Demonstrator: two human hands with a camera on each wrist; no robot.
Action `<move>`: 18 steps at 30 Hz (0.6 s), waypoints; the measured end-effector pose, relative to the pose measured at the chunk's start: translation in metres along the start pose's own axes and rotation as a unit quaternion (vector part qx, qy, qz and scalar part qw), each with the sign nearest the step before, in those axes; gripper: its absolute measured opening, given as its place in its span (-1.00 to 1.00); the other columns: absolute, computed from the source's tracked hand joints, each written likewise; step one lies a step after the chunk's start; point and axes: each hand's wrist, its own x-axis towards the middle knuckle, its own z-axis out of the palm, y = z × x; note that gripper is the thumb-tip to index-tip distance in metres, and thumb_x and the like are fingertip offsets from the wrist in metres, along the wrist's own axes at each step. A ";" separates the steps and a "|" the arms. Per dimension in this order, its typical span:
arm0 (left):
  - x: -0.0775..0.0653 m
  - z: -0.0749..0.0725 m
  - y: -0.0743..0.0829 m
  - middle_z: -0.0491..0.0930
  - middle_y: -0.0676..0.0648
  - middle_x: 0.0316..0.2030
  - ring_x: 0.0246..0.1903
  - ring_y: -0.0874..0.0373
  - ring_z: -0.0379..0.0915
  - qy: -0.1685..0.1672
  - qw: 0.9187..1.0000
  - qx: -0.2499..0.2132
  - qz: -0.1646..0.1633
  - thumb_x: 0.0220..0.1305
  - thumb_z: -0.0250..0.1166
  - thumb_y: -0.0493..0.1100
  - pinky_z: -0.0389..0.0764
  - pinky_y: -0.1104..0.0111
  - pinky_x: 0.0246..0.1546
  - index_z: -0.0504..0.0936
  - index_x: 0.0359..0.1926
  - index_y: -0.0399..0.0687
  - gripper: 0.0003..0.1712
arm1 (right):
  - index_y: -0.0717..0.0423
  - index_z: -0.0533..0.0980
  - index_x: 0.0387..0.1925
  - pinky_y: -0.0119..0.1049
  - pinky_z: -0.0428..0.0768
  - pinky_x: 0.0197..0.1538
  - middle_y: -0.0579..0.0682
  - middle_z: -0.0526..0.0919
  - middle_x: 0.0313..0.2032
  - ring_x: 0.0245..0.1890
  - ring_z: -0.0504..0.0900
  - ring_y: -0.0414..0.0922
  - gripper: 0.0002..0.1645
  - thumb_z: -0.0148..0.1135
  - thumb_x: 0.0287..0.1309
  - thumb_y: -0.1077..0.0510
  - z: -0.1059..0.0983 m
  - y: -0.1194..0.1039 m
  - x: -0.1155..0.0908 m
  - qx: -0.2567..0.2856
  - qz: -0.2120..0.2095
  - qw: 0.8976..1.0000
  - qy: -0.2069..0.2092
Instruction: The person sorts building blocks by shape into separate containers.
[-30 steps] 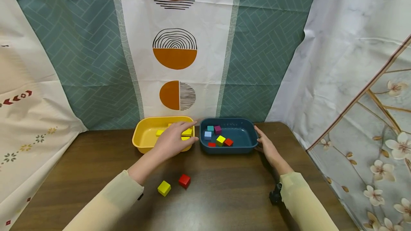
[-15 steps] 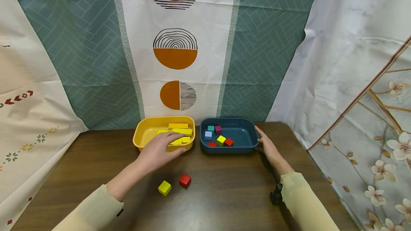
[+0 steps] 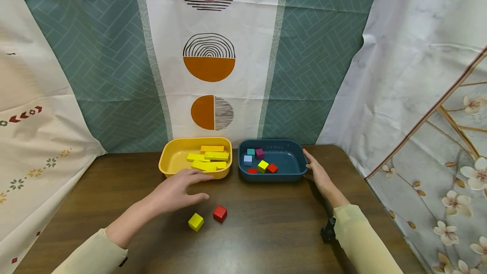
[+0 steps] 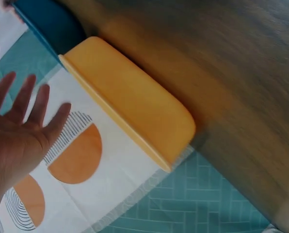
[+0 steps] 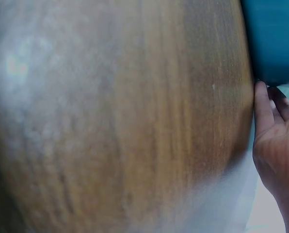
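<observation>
In the head view my left hand (image 3: 176,191) hovers in front of the yellow bin (image 3: 172,157), fingers spread, holding nothing; the left wrist view also shows its fingers extended. Just below its thumb, a yellow cube (image 3: 195,222) and a red cube (image 3: 220,213) lie on the table. My right hand (image 3: 318,175) touches the right end of the dark blue bin (image 3: 287,162). In the right wrist view its fairly straight fingers (image 5: 264,109) meet the bin's lower corner; some are partly hidden. Several small cubes lie in the blue bin, among them a yellow cube (image 3: 262,166).
Several yellow bars (image 3: 217,156) lie in the yellow bin, mostly on its right side. Both bins stand side by side at the back of the wooden table (image 3: 266,231). Printed cloths (image 3: 319,54) hang behind and at the sides.
My left hand has drawn back from over the yellow bin, moving left and toward me, uncovering the yellow bars. The right hand, bins and loose cubes stay in place.
</observation>
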 end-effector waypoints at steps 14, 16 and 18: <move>-0.019 0.009 -0.022 0.57 0.17 0.13 0.11 0.15 0.46 -0.113 0.993 -0.033 0.023 0.27 0.39 0.27 0.56 0.06 0.13 0.64 0.28 0.20 -0.38 | 0.15 -0.13 0.64 0.38 0.15 0.39 0.21 -0.24 0.61 0.53 -0.08 0.33 -0.22 -0.35 0.43 0.32 0.002 -0.005 -0.003 -0.002 -0.003 1.000 -0.002; -0.021 0.011 -0.025 0.57 0.19 0.12 0.11 0.16 0.46 -0.119 0.992 -0.030 0.028 0.26 0.40 0.25 0.56 0.05 0.13 0.65 0.27 0.17 -0.38 | 0.15 -0.13 0.64 0.39 0.15 0.39 0.20 -0.24 0.61 0.53 -0.08 0.33 -0.22 -0.35 0.43 0.32 0.002 -0.003 -0.001 0.002 -0.002 1.000 -0.001; -0.024 0.015 -0.028 0.58 0.17 0.11 0.10 0.16 0.46 -0.122 0.992 -0.027 0.032 0.25 0.42 0.24 0.56 0.05 0.12 0.65 0.27 0.15 -0.38 | 0.14 -0.13 0.64 0.39 0.15 0.39 0.19 -0.24 0.62 0.53 -0.08 0.33 -0.21 -0.35 0.43 0.32 0.001 -0.001 -0.001 0.005 -0.004 1.000 -0.001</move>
